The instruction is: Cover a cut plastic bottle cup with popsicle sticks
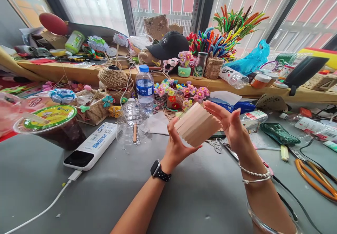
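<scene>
My left hand (179,137) grips a small tilted box of pale wooden craft sticks (198,125), thumb underneath and fingers on its left side. Its stick ends form a jagged edge at the right. Against that right side my right hand (230,125) lies with fingers stretched out, its fingertips at the upper corner; whether the palm touches cannot be told. Left of the hands stands a cut clear plastic bottle (131,125) with a single craft stick (135,132) in or behind it. Small scissors (217,146) lie just behind the hands.
A drink cup (58,125) and a white power bank (92,146) with a cable stand at left. Behind are a water bottle (144,90), twine (113,77) and a wooden ledge (163,76). Orange-handled scissors (316,177) and a lighter (284,153) lie at right.
</scene>
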